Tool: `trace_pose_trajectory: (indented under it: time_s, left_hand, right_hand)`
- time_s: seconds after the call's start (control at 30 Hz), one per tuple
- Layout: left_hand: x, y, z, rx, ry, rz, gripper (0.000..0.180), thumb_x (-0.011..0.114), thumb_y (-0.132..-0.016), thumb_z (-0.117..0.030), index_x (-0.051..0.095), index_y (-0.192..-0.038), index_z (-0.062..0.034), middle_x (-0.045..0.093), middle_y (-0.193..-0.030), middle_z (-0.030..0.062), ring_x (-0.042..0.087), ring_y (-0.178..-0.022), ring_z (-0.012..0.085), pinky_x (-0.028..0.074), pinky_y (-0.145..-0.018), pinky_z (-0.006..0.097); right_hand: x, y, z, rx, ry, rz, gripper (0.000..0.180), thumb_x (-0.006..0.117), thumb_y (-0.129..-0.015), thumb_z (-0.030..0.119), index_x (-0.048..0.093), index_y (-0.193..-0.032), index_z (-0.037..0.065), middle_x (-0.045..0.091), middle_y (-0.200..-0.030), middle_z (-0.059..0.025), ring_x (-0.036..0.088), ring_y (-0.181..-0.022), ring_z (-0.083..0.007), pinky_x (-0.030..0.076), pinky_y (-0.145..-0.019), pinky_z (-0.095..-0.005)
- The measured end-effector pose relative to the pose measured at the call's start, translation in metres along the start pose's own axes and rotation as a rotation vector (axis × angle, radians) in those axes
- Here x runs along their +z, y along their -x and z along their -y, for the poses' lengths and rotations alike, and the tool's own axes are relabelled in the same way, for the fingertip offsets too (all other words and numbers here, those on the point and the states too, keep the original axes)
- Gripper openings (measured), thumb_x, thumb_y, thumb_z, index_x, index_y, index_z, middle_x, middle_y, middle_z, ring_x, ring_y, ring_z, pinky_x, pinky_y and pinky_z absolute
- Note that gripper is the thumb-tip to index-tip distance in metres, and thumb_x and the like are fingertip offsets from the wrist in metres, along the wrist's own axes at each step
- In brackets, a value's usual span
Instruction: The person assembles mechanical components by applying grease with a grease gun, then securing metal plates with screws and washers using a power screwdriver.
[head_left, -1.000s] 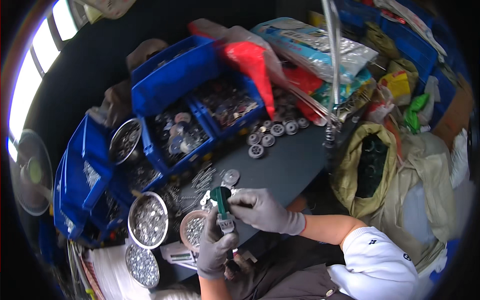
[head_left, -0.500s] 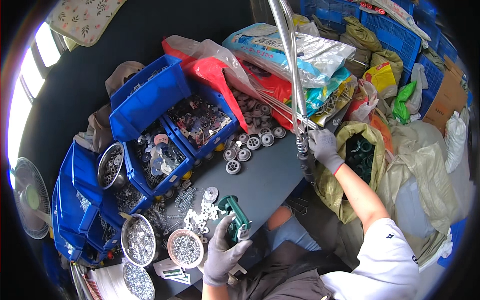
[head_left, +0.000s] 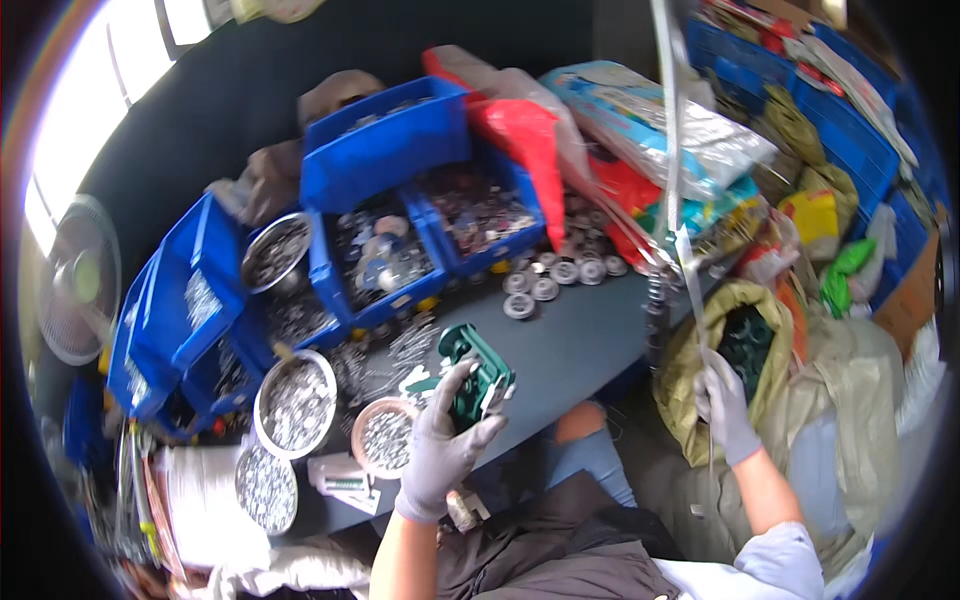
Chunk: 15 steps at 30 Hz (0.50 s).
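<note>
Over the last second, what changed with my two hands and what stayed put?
The right hand left the green part, swung out to the right, took hold of the hanging metal rod and slid down it. The left hand lifted the green part off the table, alone. The blue bins and metal bowls of hardware stayed put.

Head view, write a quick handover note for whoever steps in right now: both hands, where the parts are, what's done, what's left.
Left hand: gloved, grip closed on the green part, raised above the dark table.
Right hand: gloved, gripping the thin hanging rod over the open sack.
Nearby: metal bowls of small hardware, blue bins, round discs on the table.
Done: green part picked up.
Left: cannot tell what fitting remains.
</note>
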<state>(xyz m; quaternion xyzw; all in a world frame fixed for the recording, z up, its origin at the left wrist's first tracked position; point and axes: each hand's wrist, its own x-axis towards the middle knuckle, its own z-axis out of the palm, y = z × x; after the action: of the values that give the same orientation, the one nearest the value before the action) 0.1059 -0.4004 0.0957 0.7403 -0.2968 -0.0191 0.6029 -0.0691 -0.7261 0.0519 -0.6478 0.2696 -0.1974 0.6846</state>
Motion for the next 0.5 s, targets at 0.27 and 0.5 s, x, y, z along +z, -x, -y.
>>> trace_pose_trajectory:
  time_s: [0.27,0.5]
  left_hand:
    - [-0.045,0.019,-0.031,-0.412,0.827,-0.263,0.06,0.064,-0.09,-0.01,0.033,-0.141,-0.0105,0.054,-0.083,-0.0005,0.044,-0.055,0.0017,0.033,-0.046,0.018]
    - [-0.081,0.053,-0.028,-0.34,0.897,-0.335,0.06,0.063,-0.091,-0.011,0.032,-0.141,-0.0059,0.051,-0.083,-0.0036,0.043,-0.057,0.0005,0.033,-0.048,0.017]
  right_hand:
    - [0.082,0.052,0.063,-1.077,0.72,0.447,0.046,0.057,-0.08,-0.006,0.056,-0.125,0.005,0.056,-0.067,-0.0087,0.056,-0.055,-0.0238,0.045,-0.049,-0.0333]
    - [0.14,0.051,0.084,-1.069,0.832,0.665,0.047,0.057,-0.077,-0.009,0.061,-0.121,0.007,0.056,-0.068,-0.0076,0.055,-0.055,-0.0248,0.042,-0.049,-0.0346]
